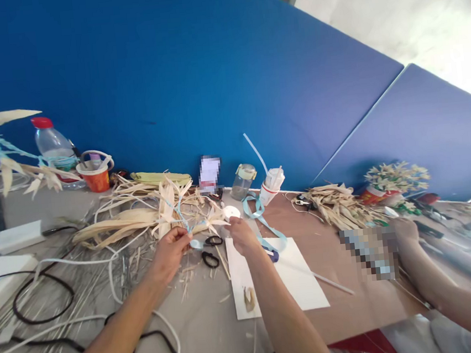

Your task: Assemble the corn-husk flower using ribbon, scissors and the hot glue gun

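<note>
My left hand (172, 253) is closed, thumb and fingers pinching the light-blue wrapped stem of a corn husk flower (166, 205). Its pale pointed petals spread above and to the right of that hand. Just beside my left fingertips is a small light-blue round piece (196, 244). My right hand (242, 236) has its fingers curled by a white disc-like roll (231, 212), near the tip of a pale petal. What those fingers hold, if anything, is too small to make out. Between my hands lie black-handled scissors (210, 258) on the table.
Dry husks (117, 226), white cables (110, 260) and thin wires crowd the left. White paper (299, 276) lies under my right forearm, with blue ribbon (272, 229) beyond. A jar (243, 180), a cup (267, 193) and a phone (210, 173) stand behind. Another person's hand (405, 232) is at right.
</note>
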A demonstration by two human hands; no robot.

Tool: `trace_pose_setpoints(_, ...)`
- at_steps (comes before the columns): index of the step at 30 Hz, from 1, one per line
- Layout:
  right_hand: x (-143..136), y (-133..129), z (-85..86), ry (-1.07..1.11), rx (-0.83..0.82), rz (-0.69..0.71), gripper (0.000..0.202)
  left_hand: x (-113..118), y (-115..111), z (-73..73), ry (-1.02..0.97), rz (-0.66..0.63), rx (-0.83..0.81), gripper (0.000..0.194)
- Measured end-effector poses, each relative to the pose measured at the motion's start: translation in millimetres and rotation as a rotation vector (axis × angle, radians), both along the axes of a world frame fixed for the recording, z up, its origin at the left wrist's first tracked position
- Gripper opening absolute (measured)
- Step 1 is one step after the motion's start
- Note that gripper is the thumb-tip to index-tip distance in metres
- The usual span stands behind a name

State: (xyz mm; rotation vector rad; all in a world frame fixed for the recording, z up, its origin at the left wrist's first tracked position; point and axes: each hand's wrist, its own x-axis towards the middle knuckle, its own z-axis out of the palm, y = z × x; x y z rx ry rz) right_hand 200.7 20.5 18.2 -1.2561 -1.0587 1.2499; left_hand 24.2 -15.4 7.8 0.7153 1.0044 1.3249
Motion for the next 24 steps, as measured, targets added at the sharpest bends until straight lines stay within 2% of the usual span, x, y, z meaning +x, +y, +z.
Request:
trace_pose_setpoints(5,6,-8,14.2,0.109,-0.102,-0.126,0.021,1,1,-3.6,0.010,0.005,0.009,0.030)
trace_pose_setpoints(10,49,-34,43.8,0.199,-0.047,-0.124,0.026,3,1,-7.4,0.021,-0.024,0.031,0.027)
trace_pose_setpoints(13,88,-57,52.2,-0.068,-0.061,-0.006,0.031,3,0,-6.5,0.039,-0.031,0.031,0.028)
trace_pose_setpoints(17,131,-75,44.8,-0.783,-0.106,-0.109,0.028,4,0,-7.0,0.038,-0.051,0.042,0.027)
trace_pose_setpoints(20,136,-79,32.4,-1.126,-0.279,0.004,0.041,5,1,-9.1,0.058,-0.069,0.045,0.028)
trace_pose_setpoints(24,114,-86,16.0,-1.284,-0.371,0.102,0.045,6,1,-11.9,0.076,-0.055,0.045,0.030)
